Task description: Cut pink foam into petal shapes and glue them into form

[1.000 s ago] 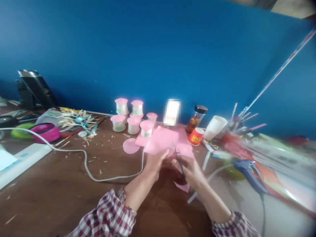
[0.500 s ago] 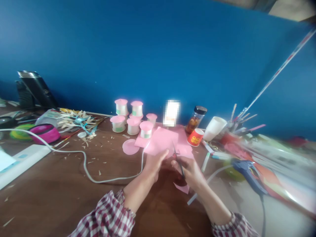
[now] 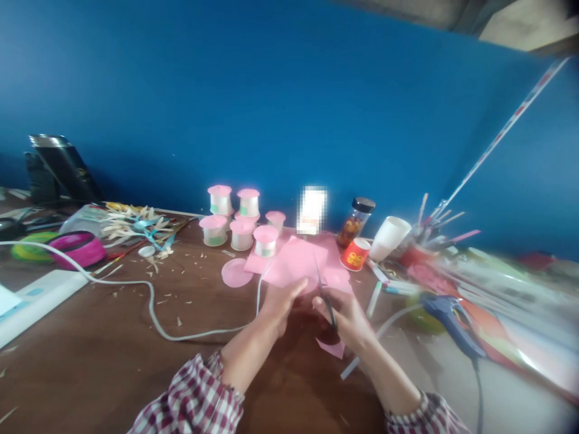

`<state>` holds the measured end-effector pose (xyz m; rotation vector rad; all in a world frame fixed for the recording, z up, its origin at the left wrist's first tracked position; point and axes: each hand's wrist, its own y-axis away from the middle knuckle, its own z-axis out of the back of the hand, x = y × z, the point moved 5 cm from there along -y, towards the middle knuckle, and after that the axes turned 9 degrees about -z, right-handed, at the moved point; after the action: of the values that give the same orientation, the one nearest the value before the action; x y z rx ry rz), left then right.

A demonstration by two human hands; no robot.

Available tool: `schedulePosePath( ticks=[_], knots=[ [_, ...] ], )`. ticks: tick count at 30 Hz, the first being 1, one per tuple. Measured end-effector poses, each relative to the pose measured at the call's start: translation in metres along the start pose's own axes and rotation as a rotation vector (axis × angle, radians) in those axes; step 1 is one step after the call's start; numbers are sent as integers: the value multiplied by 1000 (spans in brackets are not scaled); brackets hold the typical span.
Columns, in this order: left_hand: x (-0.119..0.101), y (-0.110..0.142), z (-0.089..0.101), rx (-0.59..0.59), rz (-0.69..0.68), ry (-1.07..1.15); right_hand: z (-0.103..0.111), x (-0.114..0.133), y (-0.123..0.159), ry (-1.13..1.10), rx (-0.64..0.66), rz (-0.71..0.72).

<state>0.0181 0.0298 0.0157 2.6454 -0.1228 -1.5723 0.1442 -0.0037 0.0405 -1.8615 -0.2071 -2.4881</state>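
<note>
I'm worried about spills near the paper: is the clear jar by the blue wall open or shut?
Shut: a black lid covers the top of the clear jar.

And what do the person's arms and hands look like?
The left sleeve and right sleeve have dark red and white checks, and their ends are gathered and frilly. The left hand and right hand look bare: no gloves show.
</note>
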Motion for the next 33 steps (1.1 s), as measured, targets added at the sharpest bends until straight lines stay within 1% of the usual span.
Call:
schedulePosePath(
  ticks=[7,12,18,23,27,33],
  knots=[
    [4,-1,3,-12,22,2,1,-1,0,31,-11,15],
    [1,-2,3,-22,6,-13,2,-5,-2,-1,-11,-1],
    [0,-2,5,-37,28,-64,2,-6,-2,-15,-9,-11],
    [1,-3,5,-25,52,-53,2,-9,-4,-14,-9,-2],
    [0,-3,6,-42,64,-67,3,-12,-4,6,-17,-6],
    [0,-4,7,-41,65,-56,3,-10,-4,9,-14,-7]
  ],
)
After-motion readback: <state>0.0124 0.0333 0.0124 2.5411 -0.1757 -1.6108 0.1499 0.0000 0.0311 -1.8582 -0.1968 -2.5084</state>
